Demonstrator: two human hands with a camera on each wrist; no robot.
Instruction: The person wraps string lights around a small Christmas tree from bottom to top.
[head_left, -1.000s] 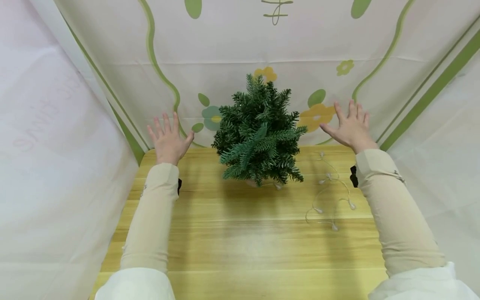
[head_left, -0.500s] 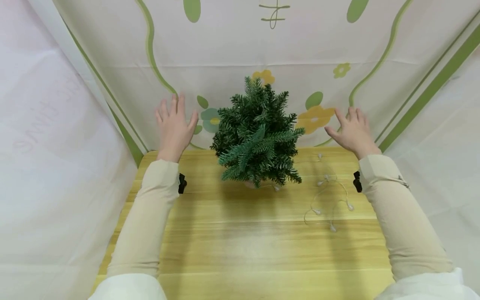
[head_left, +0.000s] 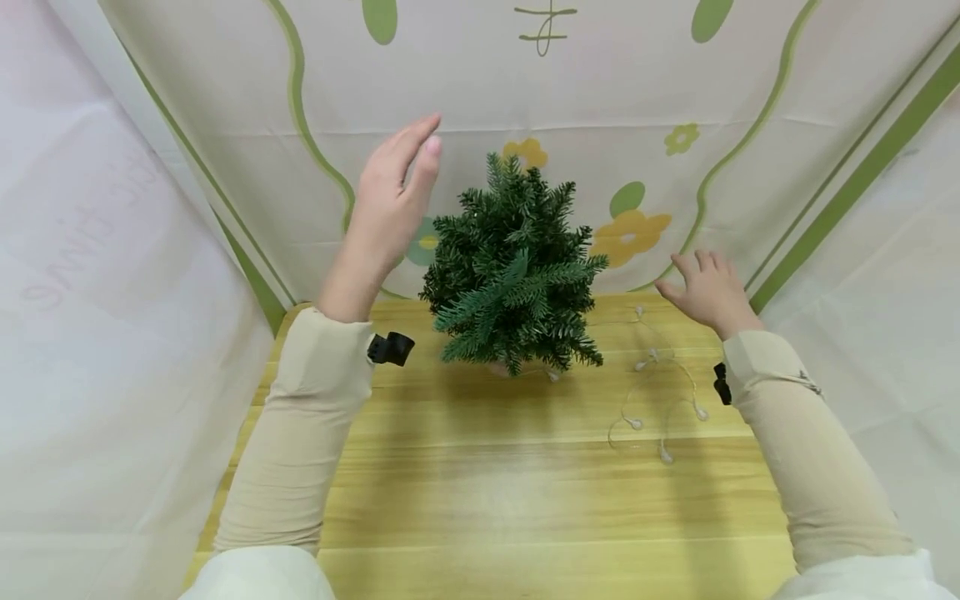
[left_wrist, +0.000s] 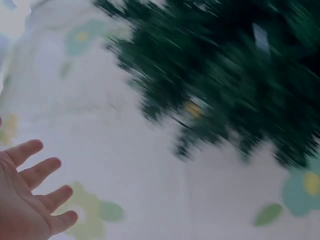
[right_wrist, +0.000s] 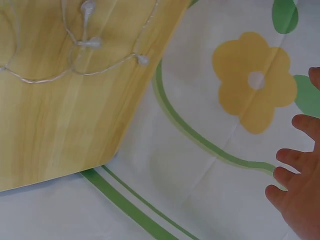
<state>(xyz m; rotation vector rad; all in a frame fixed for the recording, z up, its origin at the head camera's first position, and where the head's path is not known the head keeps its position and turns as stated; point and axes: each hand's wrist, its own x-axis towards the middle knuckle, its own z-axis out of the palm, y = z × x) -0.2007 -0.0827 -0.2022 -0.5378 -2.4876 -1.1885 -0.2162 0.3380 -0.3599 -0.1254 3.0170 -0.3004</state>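
A small green artificial Christmas tree (head_left: 517, 275) stands at the back middle of the wooden table. My left hand (head_left: 390, 192) is raised beside its upper left, apart from the branches, and holds nothing. In the left wrist view the fingers (left_wrist: 45, 172) of that hand are spread, with the blurred tree (left_wrist: 215, 75) nearby. My right hand (head_left: 708, 287) hovers near the table's back right corner, empty and with relaxed fingers. Close to it a string of fairy lights (head_left: 652, 358) lies loosely on the table, one end running behind the tree. Branches hide most of the tree's base.
The wooden table (head_left: 510, 500) has white fabric walls on its left, back and right. The back wall (head_left: 600, 83) carries printed flowers and green lines. Black wrist mounts (head_left: 392, 348) stick out from both sleeves.
My left hand has risen and moved right, toward the tree's top, turning as it went. The right hand has dropped slightly, its fingers less spread. Tree and lights stay in place.
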